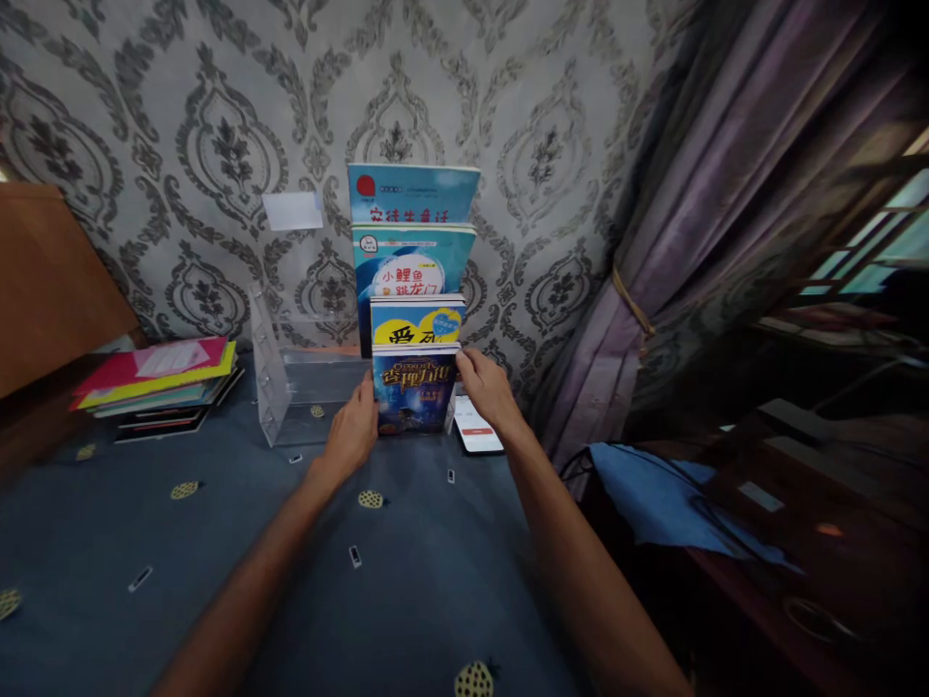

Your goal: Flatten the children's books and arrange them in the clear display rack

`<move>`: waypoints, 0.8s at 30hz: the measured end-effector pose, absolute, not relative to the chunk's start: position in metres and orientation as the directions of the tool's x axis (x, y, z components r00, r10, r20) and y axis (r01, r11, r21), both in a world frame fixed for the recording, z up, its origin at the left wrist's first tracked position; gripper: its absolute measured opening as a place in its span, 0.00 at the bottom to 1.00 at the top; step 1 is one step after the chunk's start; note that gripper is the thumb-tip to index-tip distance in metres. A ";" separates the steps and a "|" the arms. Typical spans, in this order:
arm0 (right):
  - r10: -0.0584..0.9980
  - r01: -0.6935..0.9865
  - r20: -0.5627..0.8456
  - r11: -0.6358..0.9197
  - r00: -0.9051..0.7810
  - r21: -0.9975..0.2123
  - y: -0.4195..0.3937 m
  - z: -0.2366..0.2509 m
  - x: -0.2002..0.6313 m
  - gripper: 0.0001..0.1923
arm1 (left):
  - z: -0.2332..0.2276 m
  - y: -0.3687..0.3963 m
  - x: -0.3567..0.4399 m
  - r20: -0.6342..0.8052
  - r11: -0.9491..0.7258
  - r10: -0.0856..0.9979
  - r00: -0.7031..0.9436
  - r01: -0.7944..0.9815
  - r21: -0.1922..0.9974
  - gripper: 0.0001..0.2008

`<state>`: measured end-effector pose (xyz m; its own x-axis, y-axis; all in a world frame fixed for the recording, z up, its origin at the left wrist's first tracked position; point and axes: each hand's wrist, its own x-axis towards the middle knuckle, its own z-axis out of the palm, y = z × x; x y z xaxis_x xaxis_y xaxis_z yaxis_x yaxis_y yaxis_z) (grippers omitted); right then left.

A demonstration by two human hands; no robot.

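Observation:
A clear acrylic tiered rack (272, 373) stands on the blue tablecloth (406, 571) against the patterned wall. Several books stand in its right part, one tier behind another. The front one is a dark blue book (413, 392) with gold lettering. My left hand (353, 433) grips its left edge and my right hand (488, 387) holds its upper right corner. Behind it rise a yellow-and-blue book (417, 321), a teal book (412, 261) and a light blue book (412, 194).
A stack of colourful flat books (156, 387) lies at the left on the table. A phone (477, 428) lies just right of the rack. A purple curtain (697, 223) hangs at the right, with a blue cloth (668, 499) and dark furniture below it.

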<state>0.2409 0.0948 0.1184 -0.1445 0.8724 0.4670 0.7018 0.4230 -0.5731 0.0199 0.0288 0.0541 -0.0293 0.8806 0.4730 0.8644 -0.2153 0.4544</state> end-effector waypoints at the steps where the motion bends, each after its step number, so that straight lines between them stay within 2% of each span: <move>1: 0.874 0.693 0.460 0.429 -0.157 -0.579 0.095 0.119 0.243 0.22 | 0.055 0.029 0.019 0.474 -0.223 0.880 -0.023 0.861 0.457 0.28; 8: 0.886 0.575 0.438 0.440 -0.152 -0.689 0.096 0.125 0.247 0.22 | 0.062 0.030 0.016 0.523 -0.277 0.852 -0.005 0.843 0.461 0.26; 14: 0.871 0.418 0.472 0.483 -0.138 -0.769 0.096 0.118 0.241 0.24 | 0.066 0.027 0.019 0.464 -0.234 0.886 -0.006 0.859 0.456 0.26; 19: 0.875 0.288 0.475 0.481 -0.095 -0.828 0.097 0.108 0.232 0.28 | 0.067 0.027 0.018 0.469 -0.251 0.883 0.000 0.844 0.474 0.27; 24: 0.878 0.279 0.473 0.472 -0.068 -0.836 0.100 0.102 0.228 0.33 | 0.064 0.030 0.016 0.459 -0.243 0.888 -0.015 0.832 0.499 0.28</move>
